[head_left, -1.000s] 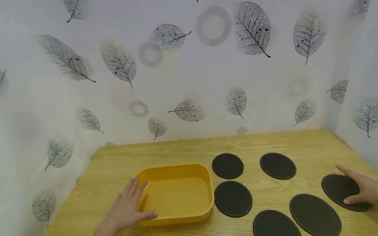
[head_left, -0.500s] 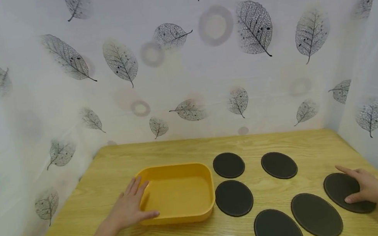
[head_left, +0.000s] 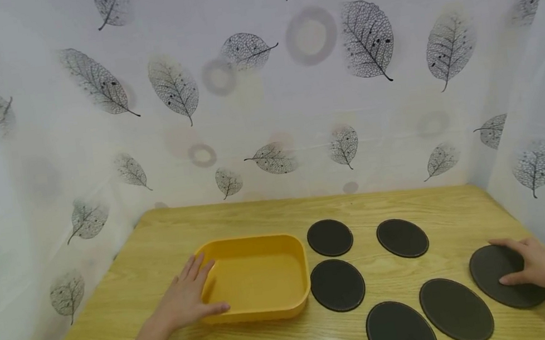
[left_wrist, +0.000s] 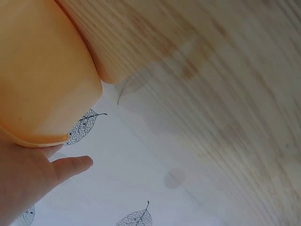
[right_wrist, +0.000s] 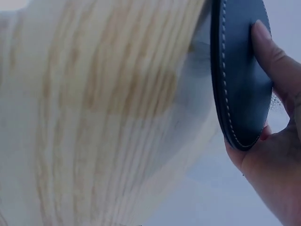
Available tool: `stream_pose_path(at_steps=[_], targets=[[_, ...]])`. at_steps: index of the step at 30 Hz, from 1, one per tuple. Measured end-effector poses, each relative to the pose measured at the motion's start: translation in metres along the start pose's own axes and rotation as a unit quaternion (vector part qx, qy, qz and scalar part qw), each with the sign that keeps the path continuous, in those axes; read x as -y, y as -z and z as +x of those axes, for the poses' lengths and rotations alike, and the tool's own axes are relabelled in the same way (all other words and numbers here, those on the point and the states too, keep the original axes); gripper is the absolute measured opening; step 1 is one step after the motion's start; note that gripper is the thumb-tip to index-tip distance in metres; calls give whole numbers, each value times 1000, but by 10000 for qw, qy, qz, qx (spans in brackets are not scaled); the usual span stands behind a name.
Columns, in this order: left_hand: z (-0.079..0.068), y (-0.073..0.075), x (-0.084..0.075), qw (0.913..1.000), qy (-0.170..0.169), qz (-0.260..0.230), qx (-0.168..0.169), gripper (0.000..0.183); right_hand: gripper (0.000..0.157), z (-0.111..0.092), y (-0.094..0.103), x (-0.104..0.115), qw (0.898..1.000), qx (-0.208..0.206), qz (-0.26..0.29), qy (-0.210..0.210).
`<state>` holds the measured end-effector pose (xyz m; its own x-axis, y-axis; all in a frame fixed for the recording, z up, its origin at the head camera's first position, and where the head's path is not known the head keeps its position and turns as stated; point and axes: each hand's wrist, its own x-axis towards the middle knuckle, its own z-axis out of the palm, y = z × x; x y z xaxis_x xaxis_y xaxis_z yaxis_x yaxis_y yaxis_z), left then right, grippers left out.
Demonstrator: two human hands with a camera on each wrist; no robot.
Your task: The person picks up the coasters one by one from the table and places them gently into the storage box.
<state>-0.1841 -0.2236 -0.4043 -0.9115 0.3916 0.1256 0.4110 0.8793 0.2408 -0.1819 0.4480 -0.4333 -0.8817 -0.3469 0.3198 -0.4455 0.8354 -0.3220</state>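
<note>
My left hand lies over the left end of a yellow plastic tray, fingers spread at its rim and thumb along the front edge. In the left wrist view the tray's outer wall rises beside the thumb. At the right, my right hand pinches a round black coaster, thumb on its upper face. The right wrist view shows this coaster with pale stitching round its border; the other fingers are mostly hidden behind it.
Several more black coasters lie flat between tray and right hand, including a far one, one near the tray and a front one. A leaf-print curtain encloses the wooden table.
My right hand and its coaster have shifted slightly right, and more of the coaster's face shows. The left hand and tray stay put.
</note>
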Motion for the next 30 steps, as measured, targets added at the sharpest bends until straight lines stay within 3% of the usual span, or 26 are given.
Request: stream_pose_path(at_steps=[3,9,14,21,27,30], targets=[[0,0,0,10000,-4,19,-23,93,63,1,3,-2,9995,-8,293,128],[0,-1,1,10000,14,-22,-5,94,63,2,15,5,9879,855,692,-1091],[0,-1,1,10000,27,-28,7,95,65,5,22,10,9770,1260,831,-1510],[0,-1,1,10000,38,-68,-23,94,52,9,27,13,9728,1253,648,-1836],[0,-2,2,10000,32,-67,-7,95,41,5,27,13,9780,1049,445,-1746],[0,-2,3,10000,28,-52,-17,95,40,4,28,12,9741,1133,851,-1764]])
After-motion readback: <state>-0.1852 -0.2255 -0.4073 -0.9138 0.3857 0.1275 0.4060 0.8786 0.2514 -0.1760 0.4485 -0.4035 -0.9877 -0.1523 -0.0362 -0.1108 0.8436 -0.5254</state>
